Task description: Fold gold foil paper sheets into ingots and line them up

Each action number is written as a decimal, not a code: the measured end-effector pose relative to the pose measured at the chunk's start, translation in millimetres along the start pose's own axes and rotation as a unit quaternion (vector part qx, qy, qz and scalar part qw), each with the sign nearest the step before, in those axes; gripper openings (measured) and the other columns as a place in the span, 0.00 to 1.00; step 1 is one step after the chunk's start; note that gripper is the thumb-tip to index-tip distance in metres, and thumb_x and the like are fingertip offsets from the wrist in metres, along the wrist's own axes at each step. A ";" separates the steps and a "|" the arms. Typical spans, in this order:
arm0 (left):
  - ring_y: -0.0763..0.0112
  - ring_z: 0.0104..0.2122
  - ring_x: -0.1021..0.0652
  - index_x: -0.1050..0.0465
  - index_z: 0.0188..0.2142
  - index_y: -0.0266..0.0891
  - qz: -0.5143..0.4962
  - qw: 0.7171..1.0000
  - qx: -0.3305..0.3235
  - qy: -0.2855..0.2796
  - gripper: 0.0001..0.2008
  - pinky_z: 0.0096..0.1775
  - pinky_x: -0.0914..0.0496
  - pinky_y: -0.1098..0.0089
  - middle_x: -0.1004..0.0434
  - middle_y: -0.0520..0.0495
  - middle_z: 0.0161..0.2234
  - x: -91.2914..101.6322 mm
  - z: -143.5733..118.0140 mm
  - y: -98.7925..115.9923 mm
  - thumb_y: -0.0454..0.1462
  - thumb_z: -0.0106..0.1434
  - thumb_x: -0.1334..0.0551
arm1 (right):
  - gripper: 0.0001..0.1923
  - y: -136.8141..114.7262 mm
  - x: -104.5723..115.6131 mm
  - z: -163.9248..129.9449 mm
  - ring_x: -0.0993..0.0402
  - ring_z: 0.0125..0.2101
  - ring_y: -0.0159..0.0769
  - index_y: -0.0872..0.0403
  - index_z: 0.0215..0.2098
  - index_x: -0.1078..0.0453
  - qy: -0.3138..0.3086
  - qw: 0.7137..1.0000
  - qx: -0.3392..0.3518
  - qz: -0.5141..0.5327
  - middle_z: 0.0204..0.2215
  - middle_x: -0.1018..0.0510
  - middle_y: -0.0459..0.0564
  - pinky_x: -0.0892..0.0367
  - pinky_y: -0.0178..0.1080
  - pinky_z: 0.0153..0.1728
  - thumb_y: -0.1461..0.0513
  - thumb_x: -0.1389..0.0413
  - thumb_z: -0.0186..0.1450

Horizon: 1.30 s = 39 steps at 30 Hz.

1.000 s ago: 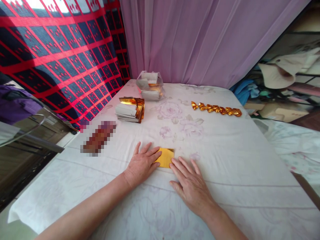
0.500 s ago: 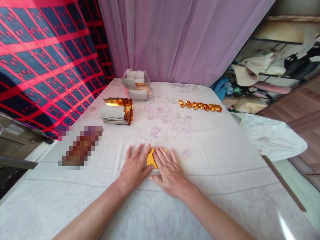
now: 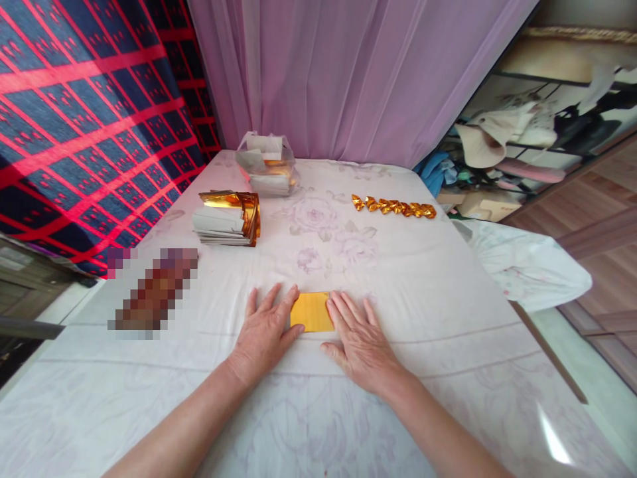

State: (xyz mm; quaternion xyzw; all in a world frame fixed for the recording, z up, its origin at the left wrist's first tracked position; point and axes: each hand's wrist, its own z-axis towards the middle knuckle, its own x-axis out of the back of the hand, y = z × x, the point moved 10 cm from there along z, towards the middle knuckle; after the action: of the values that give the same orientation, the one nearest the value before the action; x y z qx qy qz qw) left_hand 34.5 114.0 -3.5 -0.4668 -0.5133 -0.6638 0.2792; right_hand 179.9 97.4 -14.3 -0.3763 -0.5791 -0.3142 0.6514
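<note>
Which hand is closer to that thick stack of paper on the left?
Left. The left hand lies on this side of the stack, slightly right of it; the right hand lies farther right.

Right grip (image 3: 359, 345) (bare hand): had been laid across much of the gold sheet (image 3: 312, 312) half a second earlier; was since drawn back rightward, only the sheet's right end being overlapped. A far greater part of the sheet was thereby exposed. Left grip (image 3: 269, 325) (bare hand): had been set farther over the sheet one second earlier; was since shifted to its left edge. View: was turned rightward within the last second. Wood-grained panel (image 3: 602, 212), right side, and patch of light (image 3: 553, 435), lower right: were both brought into view.
</note>
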 end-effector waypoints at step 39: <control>0.51 0.57 0.28 0.21 0.40 0.47 0.054 0.989 -0.100 0.095 0.09 0.64 0.58 0.38 0.23 0.48 0.54 30.1 -7.2 23.0 0.42 0.67 0.41 | 0.09 -12.3 47.0 9.4 0.27 0.40 0.38 0.54 0.42 0.25 0.153 0.976 0.092 0.125 0.40 0.21 0.50 0.34 0.42 0.43 0.63 0.48 0.70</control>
State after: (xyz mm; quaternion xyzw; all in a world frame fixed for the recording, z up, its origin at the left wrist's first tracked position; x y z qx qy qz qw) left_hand 39.3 103.1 33.2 -0.4547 -0.3896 -0.7367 0.3142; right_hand 170.8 100.2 34.3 -0.3320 -0.4469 -0.2295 0.7983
